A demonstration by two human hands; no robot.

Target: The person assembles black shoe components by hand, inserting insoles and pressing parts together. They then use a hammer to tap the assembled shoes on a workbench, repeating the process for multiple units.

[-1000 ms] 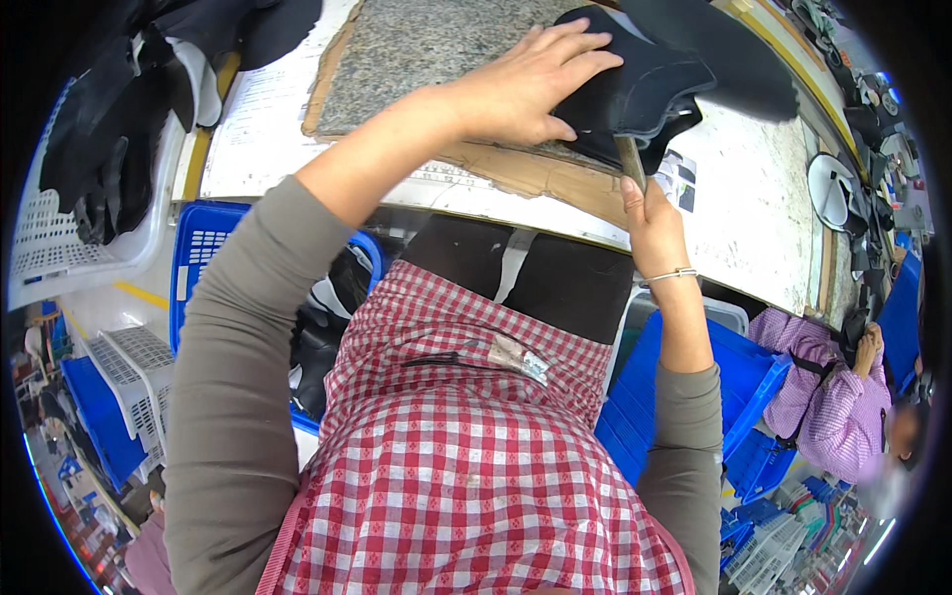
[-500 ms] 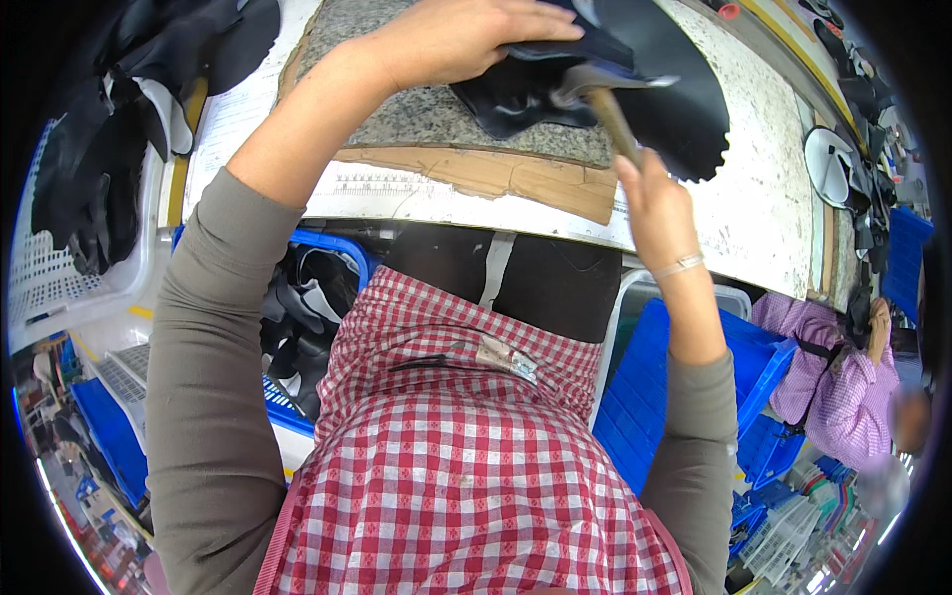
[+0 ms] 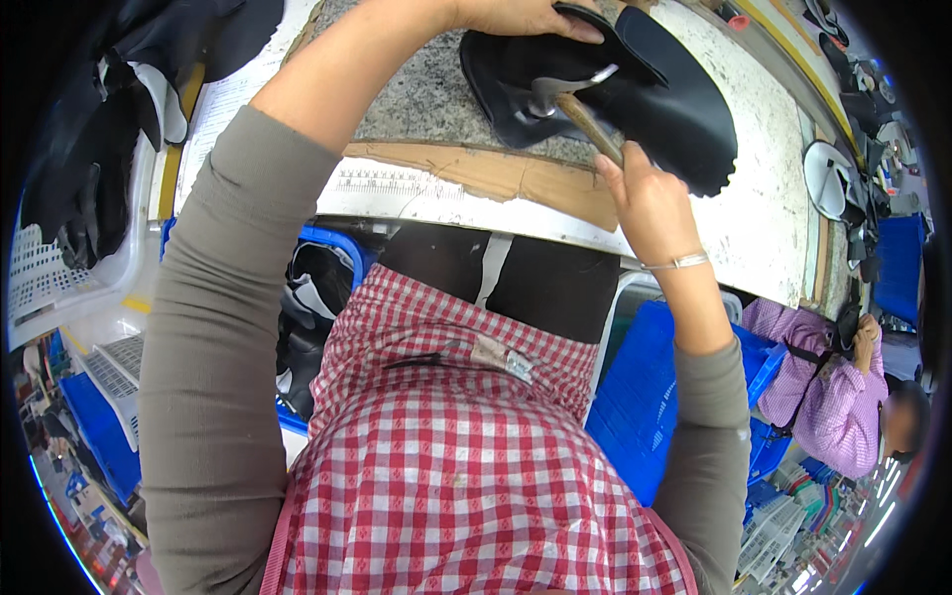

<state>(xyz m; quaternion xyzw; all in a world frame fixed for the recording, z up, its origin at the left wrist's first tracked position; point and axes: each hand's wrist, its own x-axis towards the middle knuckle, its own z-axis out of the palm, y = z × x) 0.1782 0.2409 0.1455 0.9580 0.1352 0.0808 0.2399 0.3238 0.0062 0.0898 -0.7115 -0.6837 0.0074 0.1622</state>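
Observation:
My right hand (image 3: 654,203) is closed round the wooden handle of a hammer (image 3: 585,121). Its metal head rests on or just above a glossy black leather piece (image 3: 506,84), near that piece's lower edge. At the far edge of the same piece, my left hand (image 3: 531,14) pinches the leather, thumb on the near side; some of its fingers are hidden or cut off at the top of the picture. To the right, a larger black sheet (image 3: 684,109) with a notched edge lies partly beneath. A grey speckled stone slab (image 3: 416,99) supports the work.
Torn cardboard (image 3: 496,174) and a printed ruler (image 3: 382,181) lie along the white table's (image 3: 769,198) front edge. A white basket (image 3: 129,248) of black pieces stands left. Blue crates (image 3: 635,387) sit below right, near another person in pink checks (image 3: 838,412).
The hammer and my right hand have shifted slightly left and nearer. My left hand has moved up, lifting or turning the leather's far edge, so more of the piece shows.

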